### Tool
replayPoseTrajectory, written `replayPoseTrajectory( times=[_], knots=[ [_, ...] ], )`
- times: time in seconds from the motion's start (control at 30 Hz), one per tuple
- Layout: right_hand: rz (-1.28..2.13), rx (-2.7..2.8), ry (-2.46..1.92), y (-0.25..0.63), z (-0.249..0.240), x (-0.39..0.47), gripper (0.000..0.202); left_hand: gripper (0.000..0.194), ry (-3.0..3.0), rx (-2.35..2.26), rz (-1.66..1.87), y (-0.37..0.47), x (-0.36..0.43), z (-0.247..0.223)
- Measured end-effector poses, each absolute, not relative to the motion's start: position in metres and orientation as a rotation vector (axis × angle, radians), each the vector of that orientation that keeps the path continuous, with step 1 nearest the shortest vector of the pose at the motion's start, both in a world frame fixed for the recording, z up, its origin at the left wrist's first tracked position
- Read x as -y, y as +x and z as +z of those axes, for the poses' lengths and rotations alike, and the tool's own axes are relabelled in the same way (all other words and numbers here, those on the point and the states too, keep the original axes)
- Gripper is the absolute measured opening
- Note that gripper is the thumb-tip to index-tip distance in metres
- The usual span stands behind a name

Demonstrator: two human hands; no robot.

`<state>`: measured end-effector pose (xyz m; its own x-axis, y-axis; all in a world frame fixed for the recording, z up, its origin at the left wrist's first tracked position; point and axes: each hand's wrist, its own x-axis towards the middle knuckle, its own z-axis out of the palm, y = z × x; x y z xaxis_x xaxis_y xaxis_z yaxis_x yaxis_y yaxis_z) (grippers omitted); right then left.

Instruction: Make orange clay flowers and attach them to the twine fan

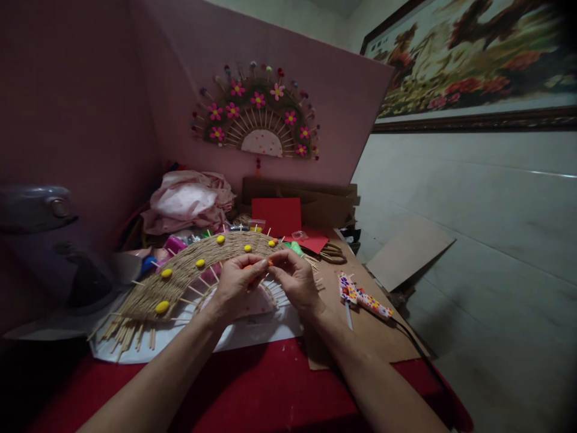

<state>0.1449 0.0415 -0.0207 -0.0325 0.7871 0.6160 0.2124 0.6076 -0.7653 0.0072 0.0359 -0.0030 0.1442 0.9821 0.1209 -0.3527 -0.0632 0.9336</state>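
Note:
My left hand and my right hand meet above the fan-shaped craft, fingertips pinched together. Between them is a small soft-looking orange lump, mostly covered by the fingers. More orange shows under the left fingers. Beneath lies the fan-shaped craft, a twine-covered arch on thin wooden sticks. Several yellow discs dot its band; the disc at upper right has a bit of orange beside it. The pale inner half-circle is partly hidden by my hands.
A flower-patterned glue gun rests on cardboard at right, its cord trailing off the edge. Scissors and red paper lie behind. Loose sticks sit at left. A finished flowered fan hangs on the pink board.

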Motion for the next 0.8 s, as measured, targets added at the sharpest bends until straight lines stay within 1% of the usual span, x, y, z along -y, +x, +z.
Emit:
replayPoseTrajectory(
  times=[0.07, 0.27, 0.4, 0.63, 0.8],
  knots=[
    [0.558, 1.57, -0.863, 0.1454, -0.0206, -0.0418, 0.013, 0.025, 1.078, -0.772, 1.293, 0.0067, -0.0351, -0.0025],
    [0.471, 1.637, -0.866, 0.1465, -0.0174, -0.0397, 0.008, 0.029, 1.093, -0.78, 1.286, 0.0061, -0.0363, -0.0047],
    [0.425, 1.668, -0.868, 0.1468, -0.0161, -0.0383, 0.004, 0.027, 1.08, -0.765, 1.297, 0.0066, -0.0366, -0.0045],
    [0.372, 1.666, -0.855, 0.1469, -0.0163, -0.0378, 0.006, 0.03, 1.091, -0.761, 1.282, 0.0065, -0.0352, -0.0031],
    [0.411, 1.664, -0.874, 0.1473, -0.0178, -0.0377, 0.007, 0.026, 1.079, -0.758, 1.295, 0.0057, -0.0362, -0.0046]
  ],
)
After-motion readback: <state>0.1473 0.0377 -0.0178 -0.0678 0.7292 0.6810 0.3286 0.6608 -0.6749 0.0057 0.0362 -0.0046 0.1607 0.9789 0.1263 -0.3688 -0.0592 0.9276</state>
